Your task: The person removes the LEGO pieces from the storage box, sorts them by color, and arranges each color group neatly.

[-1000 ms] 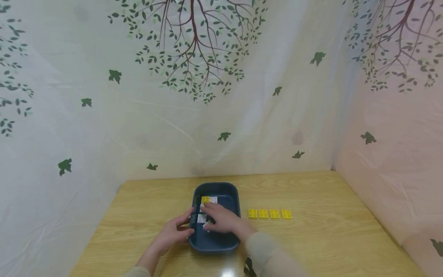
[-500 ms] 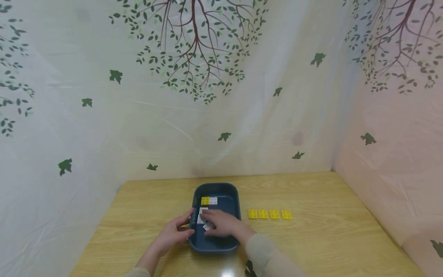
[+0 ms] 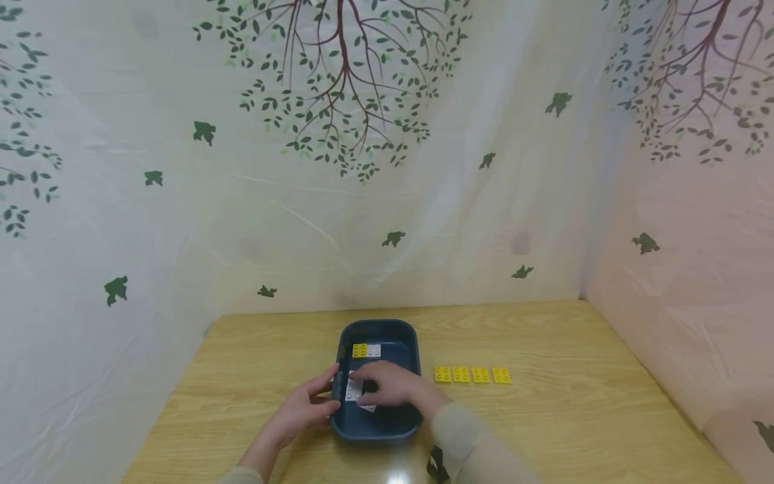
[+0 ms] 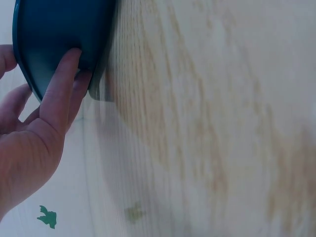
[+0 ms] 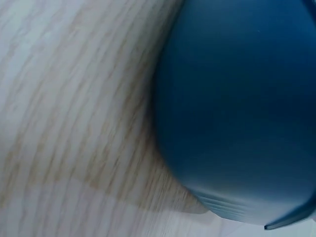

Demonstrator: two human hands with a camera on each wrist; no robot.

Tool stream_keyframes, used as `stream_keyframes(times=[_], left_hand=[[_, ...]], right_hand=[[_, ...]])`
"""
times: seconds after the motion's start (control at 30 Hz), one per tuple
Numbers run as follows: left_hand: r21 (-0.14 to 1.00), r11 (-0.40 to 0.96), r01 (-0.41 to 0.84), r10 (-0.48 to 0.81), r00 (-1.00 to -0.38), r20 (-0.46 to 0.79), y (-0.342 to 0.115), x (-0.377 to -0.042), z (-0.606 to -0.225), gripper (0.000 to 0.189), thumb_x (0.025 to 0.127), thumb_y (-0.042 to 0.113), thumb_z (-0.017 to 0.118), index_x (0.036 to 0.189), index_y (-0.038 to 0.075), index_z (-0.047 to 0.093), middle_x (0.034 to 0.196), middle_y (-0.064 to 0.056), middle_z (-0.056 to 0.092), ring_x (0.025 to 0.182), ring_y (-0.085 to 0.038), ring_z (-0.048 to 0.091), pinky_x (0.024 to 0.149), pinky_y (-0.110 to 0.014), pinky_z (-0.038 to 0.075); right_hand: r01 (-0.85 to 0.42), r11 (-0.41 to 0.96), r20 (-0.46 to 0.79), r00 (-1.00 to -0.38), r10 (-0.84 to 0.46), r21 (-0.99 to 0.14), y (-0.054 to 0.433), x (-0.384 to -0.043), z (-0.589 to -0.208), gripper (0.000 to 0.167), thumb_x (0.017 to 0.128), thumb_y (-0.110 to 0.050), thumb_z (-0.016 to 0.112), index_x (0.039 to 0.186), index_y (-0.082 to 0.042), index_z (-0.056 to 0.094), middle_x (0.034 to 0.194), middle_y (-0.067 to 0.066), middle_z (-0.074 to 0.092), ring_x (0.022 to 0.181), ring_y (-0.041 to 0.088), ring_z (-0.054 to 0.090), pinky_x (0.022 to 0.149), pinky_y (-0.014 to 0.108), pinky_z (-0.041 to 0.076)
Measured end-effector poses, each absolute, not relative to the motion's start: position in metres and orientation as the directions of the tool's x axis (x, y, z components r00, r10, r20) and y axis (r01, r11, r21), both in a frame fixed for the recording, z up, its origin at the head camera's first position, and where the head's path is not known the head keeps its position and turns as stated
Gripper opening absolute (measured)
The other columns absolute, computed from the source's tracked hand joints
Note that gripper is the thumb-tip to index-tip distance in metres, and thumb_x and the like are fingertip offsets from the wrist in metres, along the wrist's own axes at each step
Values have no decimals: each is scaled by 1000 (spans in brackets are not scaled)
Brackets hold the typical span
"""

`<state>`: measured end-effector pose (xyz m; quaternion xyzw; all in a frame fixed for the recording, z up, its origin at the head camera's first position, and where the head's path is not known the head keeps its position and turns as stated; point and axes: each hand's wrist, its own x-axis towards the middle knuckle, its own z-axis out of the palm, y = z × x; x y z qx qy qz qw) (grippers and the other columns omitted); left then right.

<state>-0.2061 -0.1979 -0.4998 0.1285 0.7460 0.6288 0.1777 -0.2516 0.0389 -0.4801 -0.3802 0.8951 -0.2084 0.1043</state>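
A dark blue tray [image 3: 377,430] lies on the wooden table. My left hand [image 3: 300,409] holds its left side, with index finger and thumb at the rim; in the left wrist view, fingers press the outer wall. My right hand [image 3: 390,384] reaches into the tray with index finger and thumb curled at the white toy bricks [image 3: 353,391] near the left wall. Another white brick [image 3: 368,407] lies askew under the thumb, partly hidden. Farther back sit a yellow brick [image 3: 359,350] and a white brick [image 3: 374,350], side by side. The right wrist view shows only tray wall and table.
Several yellow bricks [image 3: 461,375] stand in a spaced row right of the tray on the table [image 3: 574,403]. A pale curtain [image 3: 302,255] with printed branches and leaves hangs behind and at both sides. A dark patch [image 3: 437,464] shows beside the right sleeve.
Two white bricks, apart one second ago, came together and slid toward me with my right hand's fingers. The askew white brick also moved nearer. My left hand stays at the tray's rim.
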Motion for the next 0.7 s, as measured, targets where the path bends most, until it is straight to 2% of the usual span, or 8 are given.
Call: stream_keyframes(times=[0.17, 0.3, 0.7], left_hand=[[984, 175, -11, 422, -903, -85, -198, -206, -501, 73, 93, 6, 67, 155, 9, 30, 144, -39, 37, 120, -45, 55, 82, -45, 58], [983, 184, -7, 415, -906, -84, -197, -207, -503, 73, 92, 6, 68, 155, 8, 31, 143, -39, 38, 119, -44, 56, 82, -45, 59], [982, 190, -19, 411, -906, -97, -197, -208, -502, 72, 93, 8, 67, 155, 11, 31, 148, -35, 35, 125, -48, 49, 83, -46, 58]], right_hand=[[-574, 656, 45, -768, -639, -491, 38, -257, -476, 46, 95, -30, 68, 137, -14, 60, 137, 2, 60, 130, 19, 50, 112, 40, 37], [-516, 680, 70, -820, -569, -520, 36, -266, -478, 49, 95, -28, 67, 140, -13, 57, 142, 6, 56, 133, 25, 46, 113, 46, 34], [-425, 709, 67, -878, -474, -563, 29, -285, -492, 53, 94, -25, 69, 143, -11, 54, 144, 10, 52, 135, 29, 43, 114, 48, 32]])
